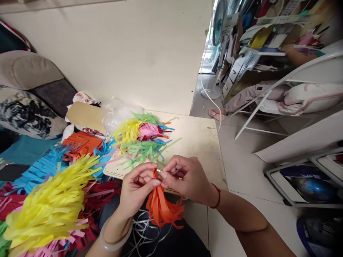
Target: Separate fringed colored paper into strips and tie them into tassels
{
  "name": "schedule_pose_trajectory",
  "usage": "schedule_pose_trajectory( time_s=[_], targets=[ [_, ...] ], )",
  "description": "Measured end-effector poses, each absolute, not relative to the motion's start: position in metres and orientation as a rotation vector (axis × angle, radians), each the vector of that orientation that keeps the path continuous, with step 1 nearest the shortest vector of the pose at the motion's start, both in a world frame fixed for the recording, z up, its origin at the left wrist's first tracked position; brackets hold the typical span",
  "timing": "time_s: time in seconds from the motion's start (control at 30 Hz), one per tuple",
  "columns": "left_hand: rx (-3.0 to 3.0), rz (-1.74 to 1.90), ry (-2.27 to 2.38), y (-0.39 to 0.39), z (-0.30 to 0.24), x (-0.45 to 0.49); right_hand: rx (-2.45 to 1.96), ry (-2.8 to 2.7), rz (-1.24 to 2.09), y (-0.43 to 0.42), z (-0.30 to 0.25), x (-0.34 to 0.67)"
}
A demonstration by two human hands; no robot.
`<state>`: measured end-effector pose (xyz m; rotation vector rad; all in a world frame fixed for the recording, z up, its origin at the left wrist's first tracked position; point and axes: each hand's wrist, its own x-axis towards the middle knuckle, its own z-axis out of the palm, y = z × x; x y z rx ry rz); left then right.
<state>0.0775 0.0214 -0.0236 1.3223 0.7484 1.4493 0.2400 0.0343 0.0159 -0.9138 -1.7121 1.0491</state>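
An orange paper tassel (162,208) hangs in front of me, its cut strips spreading downward. My left hand (136,187) is closed, pinching its narrow twisted top between thumb and fingers. Right beside it, my right hand (184,175) is closed too, its thumb and forefinger holding a thin white bit that looks like string against the tassel's neck. Loose white string (143,228) lies in loops over my lap below the hands. Beyond them, a bunch of finished-looking tassels in yellow, green, pink and red (146,137) lies on the pale wooden board (198,150).
To my left, fringed paper is heaped: yellow (53,203), blue (44,171) and orange (83,144). A clear plastic bag (118,112) sits behind. Someone sits by a white folding chair (264,101) on the right, near a standing fan (219,21). A white panel (120,53) stands behind the board.
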Motion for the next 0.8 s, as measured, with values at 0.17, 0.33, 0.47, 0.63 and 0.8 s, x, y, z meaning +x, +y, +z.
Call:
schedule_pose_trajectory(
  time_s=[0.17, 0.33, 0.47, 0.63, 0.8],
  targets=[
    [1.411, 1.465, 0.842, 0.021, -0.021, 0.077, -0.904, -1.757, 0.883, 0.034, 0.014, 0.241],
    [1.629, 1.473, 0.976, 0.018, -0.024, 0.074, -0.884, -1.801, 0.935, 0.035, 0.014, 0.244],
    [1.854, 1.511, 1.039, 0.015, -0.025, 0.073, -0.885, -1.805, 1.012, 0.038, 0.013, 0.247],
    [2.178, 1.549, 1.222, 0.012, -0.019, 0.074, -0.838, -1.838, 1.066, 0.041, 0.011, 0.251],
    [2.473, 1.576, 1.264, 0.014, -0.016, 0.075, -0.828, -1.813, 0.923, 0.042, 0.009, 0.246]
  ],
)
